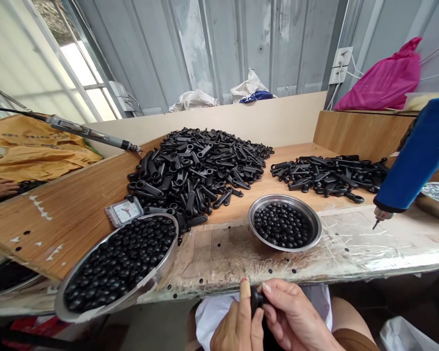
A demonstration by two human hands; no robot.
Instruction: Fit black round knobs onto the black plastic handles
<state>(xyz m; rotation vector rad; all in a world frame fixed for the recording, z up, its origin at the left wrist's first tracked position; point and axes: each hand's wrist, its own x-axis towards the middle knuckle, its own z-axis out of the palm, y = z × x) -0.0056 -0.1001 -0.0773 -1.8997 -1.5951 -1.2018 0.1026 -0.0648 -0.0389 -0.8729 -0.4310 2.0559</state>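
Below the bench's front edge, my left hand (pixel 236 321) and my right hand (pixel 294 312) meet around a small black plastic part (pixel 255 298). Its rounded end shows between my fingers; the rest is covered by them. A tan covering (pixel 245 288) wraps the tip of one left finger. My right thumb and forefinger pinch the part from the other side. Straight ahead of my hands, a small metal bowl (pixel 316 234) holds black balls (pixel 283 226) with holes. To the left, a larger metal bowl (pixel 175 243) is full of similar balls (pixel 120 263).
Behind the bowls rises a large heap of black crank-like handles (pixel 201 165); a smaller pile (pixel 325 173) lies right. A blue power screwdriver (pixel 413 151) hangs at right, bit down. Another screwdriver (pixel 91 134) reaches in from the left. A small clock (pixel 124 212) sits by the larger bowl. Another person's hand (pixel 0 189) shows far left.
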